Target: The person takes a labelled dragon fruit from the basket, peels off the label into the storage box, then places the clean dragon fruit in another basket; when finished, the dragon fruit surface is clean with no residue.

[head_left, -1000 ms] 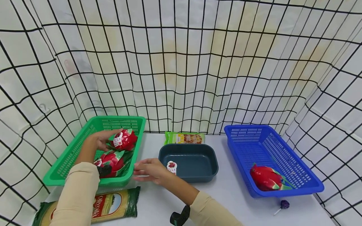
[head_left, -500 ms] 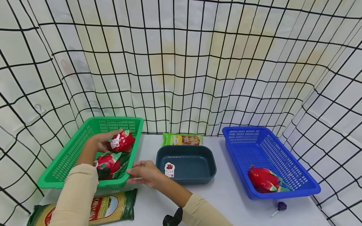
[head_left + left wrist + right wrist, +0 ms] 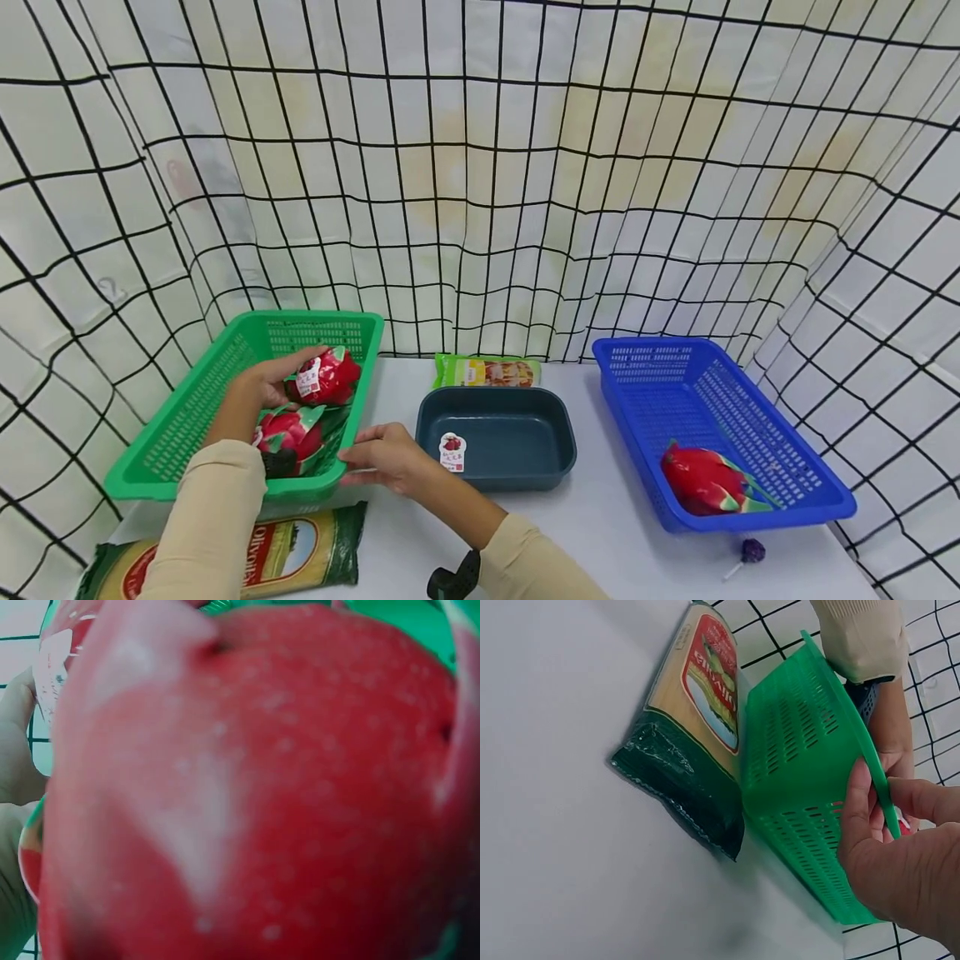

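Note:
Inside the green basket (image 3: 172,417) at the left lie two red dragon fruits with green-tipped scales. My left hand (image 3: 270,379) grips the farther dragon fruit (image 3: 330,375), which bears a white sticker. The nearer dragon fruit (image 3: 294,429) sits under my left wrist; in the left wrist view a dragon fruit (image 3: 255,787) fills most of the picture, up against the camera. At the basket's right side my right hand (image 3: 386,458) pinches the rim (image 3: 874,765) between thumb and fingers, as the right wrist view shows.
A dark teal tray (image 3: 502,483) with a fruit sticker (image 3: 452,452) stands mid-table, a green snack packet (image 3: 487,371) behind it. The blue basket (image 3: 630,433) holds another dragon fruit (image 3: 705,482). A purple lollipop (image 3: 752,550) and a pasta bag (image 3: 300,554) lie in front. Black netting surrounds the table.
My right hand has moved left from beside the green basket and now pinches its rim. My left hand stays on the farther dragon fruit.

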`<state>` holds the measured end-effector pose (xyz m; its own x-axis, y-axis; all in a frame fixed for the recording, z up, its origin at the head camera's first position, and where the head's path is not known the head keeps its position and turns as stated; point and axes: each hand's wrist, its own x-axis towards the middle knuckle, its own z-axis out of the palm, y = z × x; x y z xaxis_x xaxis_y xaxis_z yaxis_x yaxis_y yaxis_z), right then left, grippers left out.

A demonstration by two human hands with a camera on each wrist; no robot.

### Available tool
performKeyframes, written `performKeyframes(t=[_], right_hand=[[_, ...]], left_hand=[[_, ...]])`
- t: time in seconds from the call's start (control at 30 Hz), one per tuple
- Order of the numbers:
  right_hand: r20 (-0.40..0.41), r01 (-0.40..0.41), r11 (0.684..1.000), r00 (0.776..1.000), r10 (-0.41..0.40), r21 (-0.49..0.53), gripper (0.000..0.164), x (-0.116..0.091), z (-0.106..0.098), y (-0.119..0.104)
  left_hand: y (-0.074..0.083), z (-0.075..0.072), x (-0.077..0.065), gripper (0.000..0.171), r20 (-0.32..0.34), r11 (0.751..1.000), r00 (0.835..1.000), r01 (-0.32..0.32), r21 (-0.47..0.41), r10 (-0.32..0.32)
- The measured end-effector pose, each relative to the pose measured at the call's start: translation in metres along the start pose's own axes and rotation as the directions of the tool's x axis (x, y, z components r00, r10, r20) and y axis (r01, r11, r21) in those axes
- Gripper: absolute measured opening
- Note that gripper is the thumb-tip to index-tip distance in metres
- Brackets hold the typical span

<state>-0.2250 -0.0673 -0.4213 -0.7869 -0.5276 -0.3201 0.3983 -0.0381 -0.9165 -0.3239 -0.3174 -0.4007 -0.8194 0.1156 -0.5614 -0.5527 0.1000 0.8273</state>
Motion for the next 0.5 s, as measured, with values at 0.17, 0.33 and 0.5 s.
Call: performKeyframes(t=[0.17,0.33,0.5], right_hand=[[-0.001,-0.01,1.0,1.0,0.01,-0.021,0.014,0.001,0.0033,-0.0028],[-0.004,-0.012,1.0,1.0,0.012,-0.015,0.017,0.0028,0.0037,-0.0014],[-0.019,0.002,1.0,1.0,-0.002,-0.008,0.019,0.0045,0.0019,0.0017]], left_hand=[[0.0012,-0.0019,-0.0024,0.07,0.0,1.0,1.0,0.018,-0.01,-0.018],[0.0028,-0.0007,-0.0025,0.062,0.009,0.994,0.999,0.033,-0.108,-0.032],[0.0049,0.0047,-0.0073,0.074,-0.004,0.99,1.0,0.017,-0.138,-0.018]])
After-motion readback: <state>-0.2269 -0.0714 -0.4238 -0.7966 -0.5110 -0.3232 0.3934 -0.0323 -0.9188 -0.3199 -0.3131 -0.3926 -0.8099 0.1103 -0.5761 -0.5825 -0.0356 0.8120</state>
